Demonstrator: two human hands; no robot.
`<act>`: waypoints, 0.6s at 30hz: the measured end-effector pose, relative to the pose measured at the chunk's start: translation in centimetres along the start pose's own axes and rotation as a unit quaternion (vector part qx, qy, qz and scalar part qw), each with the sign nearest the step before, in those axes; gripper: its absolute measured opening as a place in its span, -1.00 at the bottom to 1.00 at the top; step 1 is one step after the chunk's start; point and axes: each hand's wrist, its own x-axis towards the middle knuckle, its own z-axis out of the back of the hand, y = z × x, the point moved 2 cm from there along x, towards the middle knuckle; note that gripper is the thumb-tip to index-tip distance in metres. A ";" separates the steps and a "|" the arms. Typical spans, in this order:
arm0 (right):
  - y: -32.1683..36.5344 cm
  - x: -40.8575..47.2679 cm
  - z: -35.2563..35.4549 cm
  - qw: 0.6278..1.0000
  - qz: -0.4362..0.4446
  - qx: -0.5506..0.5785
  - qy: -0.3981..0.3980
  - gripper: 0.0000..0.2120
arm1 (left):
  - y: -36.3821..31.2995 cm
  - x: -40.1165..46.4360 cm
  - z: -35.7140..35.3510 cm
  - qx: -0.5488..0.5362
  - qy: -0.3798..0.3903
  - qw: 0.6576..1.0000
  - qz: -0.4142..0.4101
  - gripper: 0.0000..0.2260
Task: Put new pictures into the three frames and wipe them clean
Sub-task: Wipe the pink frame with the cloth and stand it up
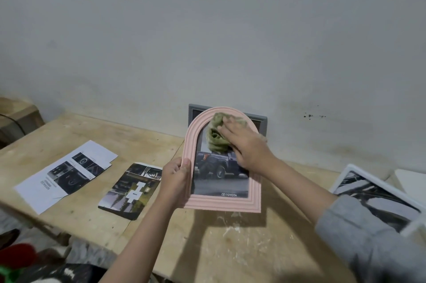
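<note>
Wooden table (69,135), pink frame (221,204) gripped left, cloth (215,137) pressed right.

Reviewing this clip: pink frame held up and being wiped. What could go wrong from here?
The left hand grips only one side edge of the pink arched frame, so pressure from the right hand pressing the green cloth could twist it loose. Pushed back, it could knock the grey frame leaning against the wall.

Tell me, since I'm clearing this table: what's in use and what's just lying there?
In use: pink arched frame, green cloth, left hand, right hand, grey frame, white frame.
Lying about: white printed sheet, dark cut-out page.
</note>
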 end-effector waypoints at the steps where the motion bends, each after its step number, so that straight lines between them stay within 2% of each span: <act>1: 0.6 -0.9 -0.6 1.000 0.007 -0.001 0.009 -0.33 | -0.1 -0.1 0.1 -0.010 -0.007 1.000 0.001 -0.71; 6: 4.1 -5.6 -3.2 0.996 0.053 0.068 0.034 -0.30 | 0.1 0.3 1.4 0.011 -0.034 0.999 -0.008 -0.68; 9: 5.0 -7.6 -4.1 0.983 0.028 0.148 0.104 -0.39 | 0.6 0.6 2.2 0.033 -0.058 0.998 -0.005 -0.70; 12: 5.7 -7.2 -2.8 0.939 -0.051 0.256 0.223 -0.61 | 0.8 0.6 2.5 0.040 -0.071 0.997 0.003 -0.71; 14: 5.1 -6.0 -1.2 0.903 -0.096 0.299 0.293 -0.70 | 1.5 0.6 2.2 0.026 -0.068 0.997 0.020 -0.62; 16: 4.0 -4.3 0.4 0.903 -0.113 0.300 0.287 -0.69 | 2.2 0.6 1.8 0.002 -0.072 0.997 0.034 -0.60; 18: 2.7 -2.8 1.5 0.940 -0.111 0.263 0.184 -0.65 | 2.6 0.5 1.3 -0.021 -0.057 0.998 0.035 -0.63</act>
